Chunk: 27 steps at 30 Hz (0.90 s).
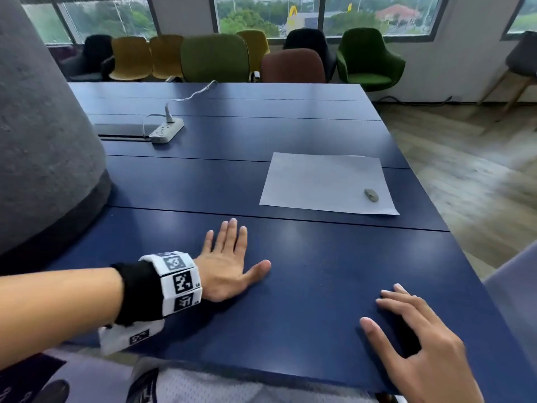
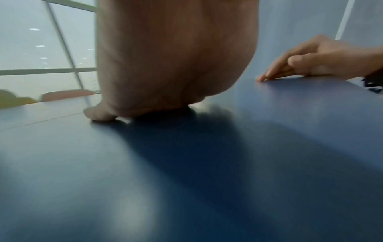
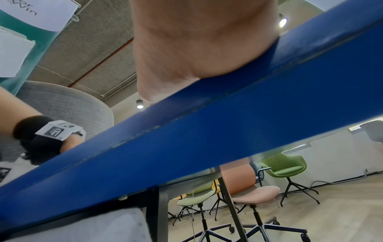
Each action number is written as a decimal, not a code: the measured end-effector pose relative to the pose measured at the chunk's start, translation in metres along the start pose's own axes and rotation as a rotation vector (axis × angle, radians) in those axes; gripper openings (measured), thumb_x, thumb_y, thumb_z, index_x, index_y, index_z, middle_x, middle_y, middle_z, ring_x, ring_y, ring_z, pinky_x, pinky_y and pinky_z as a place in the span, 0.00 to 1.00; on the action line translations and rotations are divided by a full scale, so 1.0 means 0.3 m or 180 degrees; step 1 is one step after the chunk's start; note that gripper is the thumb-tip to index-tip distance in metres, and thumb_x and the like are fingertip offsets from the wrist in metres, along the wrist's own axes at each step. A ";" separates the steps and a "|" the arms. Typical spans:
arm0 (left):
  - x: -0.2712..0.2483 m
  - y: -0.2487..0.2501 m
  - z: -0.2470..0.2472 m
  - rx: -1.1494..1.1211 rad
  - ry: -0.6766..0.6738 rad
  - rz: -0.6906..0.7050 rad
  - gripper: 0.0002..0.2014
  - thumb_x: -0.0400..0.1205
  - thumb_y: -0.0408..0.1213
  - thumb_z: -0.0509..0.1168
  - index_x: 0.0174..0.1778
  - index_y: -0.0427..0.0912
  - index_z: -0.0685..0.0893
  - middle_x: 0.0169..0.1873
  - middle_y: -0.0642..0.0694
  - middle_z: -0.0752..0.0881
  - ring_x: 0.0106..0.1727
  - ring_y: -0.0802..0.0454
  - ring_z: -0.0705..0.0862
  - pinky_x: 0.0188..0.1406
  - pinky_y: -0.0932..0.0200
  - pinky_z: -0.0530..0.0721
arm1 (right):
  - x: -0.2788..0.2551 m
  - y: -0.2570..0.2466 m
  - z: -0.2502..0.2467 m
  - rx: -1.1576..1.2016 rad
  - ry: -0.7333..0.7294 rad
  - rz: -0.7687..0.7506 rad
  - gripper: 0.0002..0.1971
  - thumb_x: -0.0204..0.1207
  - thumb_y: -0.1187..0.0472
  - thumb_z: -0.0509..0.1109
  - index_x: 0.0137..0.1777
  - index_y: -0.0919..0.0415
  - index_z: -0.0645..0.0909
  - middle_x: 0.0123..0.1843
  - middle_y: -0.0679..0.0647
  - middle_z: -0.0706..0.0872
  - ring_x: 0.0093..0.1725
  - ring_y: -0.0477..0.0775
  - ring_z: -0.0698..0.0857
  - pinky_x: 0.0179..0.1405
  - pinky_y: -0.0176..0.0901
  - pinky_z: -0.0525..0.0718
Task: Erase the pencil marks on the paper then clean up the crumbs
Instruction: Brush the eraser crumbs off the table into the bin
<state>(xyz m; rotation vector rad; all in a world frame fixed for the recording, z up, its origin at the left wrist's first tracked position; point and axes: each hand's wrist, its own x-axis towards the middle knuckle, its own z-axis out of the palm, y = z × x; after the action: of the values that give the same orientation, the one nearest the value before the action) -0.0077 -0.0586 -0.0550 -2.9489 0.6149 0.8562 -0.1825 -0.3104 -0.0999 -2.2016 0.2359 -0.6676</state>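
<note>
A white sheet of paper (image 1: 328, 183) lies on the dark blue table (image 1: 232, 146), toward its right side. A small grey eraser (image 1: 371, 195) sits on the paper's near right corner. My left hand (image 1: 229, 263) lies flat on the table with fingers spread, well short of the paper and to its left. My right hand (image 1: 418, 335) rests near the table's front edge with straight fingers touching the top and holding nothing. No pencil marks or crumbs can be made out at this distance. The left wrist view shows my left palm (image 2: 172, 65) on the table and my right hand (image 2: 315, 62) beside it.
A white power strip (image 1: 167, 130) with a cable lies at the back left beside a grey table slot. A large grey felt lampshade (image 1: 43, 126) looms at the left. Several chairs (image 1: 215, 58) line the far side. The table's right edge drops to a wooden floor (image 1: 465, 175).
</note>
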 end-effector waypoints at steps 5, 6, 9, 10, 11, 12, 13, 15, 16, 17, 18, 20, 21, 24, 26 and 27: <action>0.048 0.297 0.010 0.0188 -0.0103 0.0808 0.51 0.77 0.75 0.36 0.82 0.40 0.28 0.78 0.41 0.22 0.77 0.48 0.18 0.78 0.43 0.23 | 0.006 -0.005 0.000 -0.0011 0.0028 -0.0127 0.25 0.64 0.31 0.67 0.46 0.50 0.89 0.56 0.40 0.88 0.69 0.42 0.82 0.59 0.11 0.69; 0.051 0.356 0.013 0.0226 -0.0188 0.1028 0.54 0.72 0.79 0.32 0.82 0.41 0.29 0.78 0.43 0.22 0.77 0.50 0.18 0.77 0.44 0.23 | 0.009 -0.007 -0.001 0.0017 0.0024 -0.0147 0.25 0.64 0.31 0.68 0.46 0.50 0.89 0.56 0.39 0.88 0.68 0.40 0.81 0.60 0.12 0.68; 0.037 0.477 0.010 0.0182 -0.0459 0.1595 0.61 0.62 0.83 0.25 0.84 0.42 0.31 0.81 0.50 0.26 0.80 0.55 0.23 0.78 0.49 0.25 | 0.011 -0.003 -0.005 0.0041 0.0036 -0.0286 0.29 0.68 0.28 0.65 0.49 0.53 0.90 0.58 0.35 0.86 0.66 0.41 0.82 0.65 0.13 0.67; 0.030 0.486 -0.001 0.0036 -0.0538 0.1648 0.56 0.69 0.81 0.27 0.84 0.42 0.32 0.82 0.50 0.27 0.81 0.57 0.25 0.80 0.50 0.27 | 0.013 -0.004 -0.007 0.0050 0.0041 -0.0293 0.28 0.68 0.30 0.66 0.49 0.53 0.90 0.58 0.33 0.86 0.65 0.41 0.83 0.66 0.14 0.67; 0.030 0.474 -0.018 -0.0150 -0.0556 0.1617 0.49 0.77 0.75 0.31 0.84 0.41 0.32 0.82 0.48 0.28 0.81 0.57 0.26 0.81 0.51 0.29 | 0.017 -0.004 -0.012 0.0068 0.0022 -0.0262 0.25 0.66 0.32 0.69 0.49 0.52 0.89 0.58 0.32 0.86 0.66 0.42 0.83 0.65 0.14 0.67; 0.024 0.446 -0.043 -0.0312 -0.0530 0.1499 0.44 0.82 0.70 0.33 0.84 0.41 0.32 0.82 0.47 0.28 0.81 0.56 0.26 0.82 0.51 0.31 | 0.017 -0.004 -0.017 0.0098 -0.0029 -0.0206 0.23 0.64 0.34 0.70 0.49 0.50 0.89 0.58 0.33 0.86 0.68 0.44 0.83 0.65 0.13 0.67; 0.026 0.397 -0.069 -0.0423 -0.0479 0.1306 0.41 0.84 0.66 0.33 0.84 0.40 0.32 0.83 0.46 0.28 0.82 0.55 0.27 0.82 0.51 0.32 | 0.012 -0.002 -0.024 0.0083 -0.0102 -0.0151 0.23 0.63 0.34 0.71 0.50 0.48 0.89 0.59 0.35 0.87 0.70 0.45 0.83 0.64 0.13 0.66; 0.022 0.272 -0.137 -0.0645 -0.0306 0.0847 0.45 0.79 0.67 0.29 0.84 0.35 0.34 0.84 0.44 0.32 0.83 0.51 0.31 0.84 0.49 0.37 | 0.004 0.006 -0.032 -0.0073 -0.0309 -0.0063 0.25 0.63 0.29 0.68 0.54 0.42 0.87 0.62 0.34 0.86 0.73 0.43 0.79 0.64 0.15 0.67; 0.019 0.203 -0.173 -0.0783 -0.0213 0.0697 0.49 0.77 0.69 0.27 0.84 0.32 0.37 0.85 0.41 0.36 0.85 0.47 0.34 0.84 0.47 0.40 | 0.001 0.006 -0.036 -0.0208 -0.0404 -0.0021 0.28 0.64 0.25 0.64 0.57 0.39 0.85 0.65 0.32 0.83 0.75 0.40 0.77 0.65 0.19 0.70; 0.013 0.130 -0.207 -0.0864 -0.0118 0.0572 0.52 0.76 0.72 0.26 0.84 0.30 0.40 0.86 0.41 0.40 0.85 0.45 0.38 0.84 0.46 0.42 | 0.003 0.003 -0.033 -0.0412 -0.0458 -0.0012 0.31 0.64 0.21 0.60 0.60 0.37 0.83 0.69 0.31 0.80 0.76 0.38 0.74 0.66 0.29 0.75; 0.002 0.058 -0.233 -0.0858 -0.0062 0.0448 0.57 0.72 0.76 0.26 0.85 0.32 0.40 0.86 0.43 0.42 0.86 0.46 0.39 0.84 0.48 0.42 | 0.003 0.004 -0.025 -0.0663 -0.0474 -0.0053 0.34 0.65 0.20 0.56 0.64 0.37 0.82 0.73 0.30 0.77 0.78 0.34 0.70 0.67 0.38 0.78; -0.016 -0.063 -0.273 -0.0690 -0.0146 0.0264 0.67 0.58 0.85 0.27 0.85 0.37 0.37 0.85 0.48 0.39 0.85 0.50 0.38 0.84 0.50 0.40 | -0.002 -0.002 0.012 -0.1179 -0.0634 -0.0266 0.39 0.71 0.22 0.51 0.72 0.46 0.79 0.78 0.38 0.74 0.82 0.31 0.58 0.75 0.49 0.73; -0.025 -0.110 -0.287 -0.0561 -0.0197 0.0214 0.70 0.53 0.86 0.26 0.85 0.38 0.36 0.85 0.48 0.39 0.85 0.51 0.37 0.84 0.50 0.40 | -0.004 -0.026 0.043 -0.1396 -0.0903 -0.0413 0.42 0.75 0.24 0.49 0.75 0.53 0.77 0.80 0.45 0.74 0.84 0.36 0.55 0.79 0.50 0.66; -0.033 -0.174 -0.310 -0.0263 -0.0358 0.0199 0.79 0.41 0.90 0.25 0.86 0.40 0.38 0.86 0.49 0.40 0.85 0.51 0.38 0.84 0.51 0.40 | -0.004 -0.145 0.151 -0.1950 -0.1594 -0.0983 0.46 0.78 0.26 0.42 0.74 0.65 0.77 0.79 0.58 0.74 0.82 0.57 0.65 0.73 0.62 0.59; -0.040 -0.172 -0.308 -0.0222 -0.0422 0.0234 0.78 0.41 0.89 0.25 0.86 0.42 0.39 0.86 0.50 0.41 0.85 0.53 0.39 0.83 0.54 0.39 | -0.018 -0.260 0.238 -0.2007 -0.1985 -0.1228 0.48 0.79 0.28 0.38 0.72 0.66 0.80 0.78 0.60 0.76 0.79 0.61 0.72 0.68 0.66 0.62; -0.043 -0.166 -0.302 -0.0219 -0.0429 0.0291 0.77 0.43 0.89 0.25 0.86 0.43 0.40 0.86 0.50 0.42 0.85 0.52 0.40 0.82 0.55 0.39 | -0.031 -0.307 0.289 -0.2007 -0.2229 -0.1304 0.48 0.79 0.28 0.35 0.71 0.65 0.81 0.77 0.60 0.76 0.78 0.61 0.74 0.68 0.66 0.62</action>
<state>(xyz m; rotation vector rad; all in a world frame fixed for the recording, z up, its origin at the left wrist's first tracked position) 0.0472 -0.0186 0.0239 -2.9107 0.7314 1.0953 -0.1486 -0.1897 -0.0806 -2.9746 -0.4357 0.0333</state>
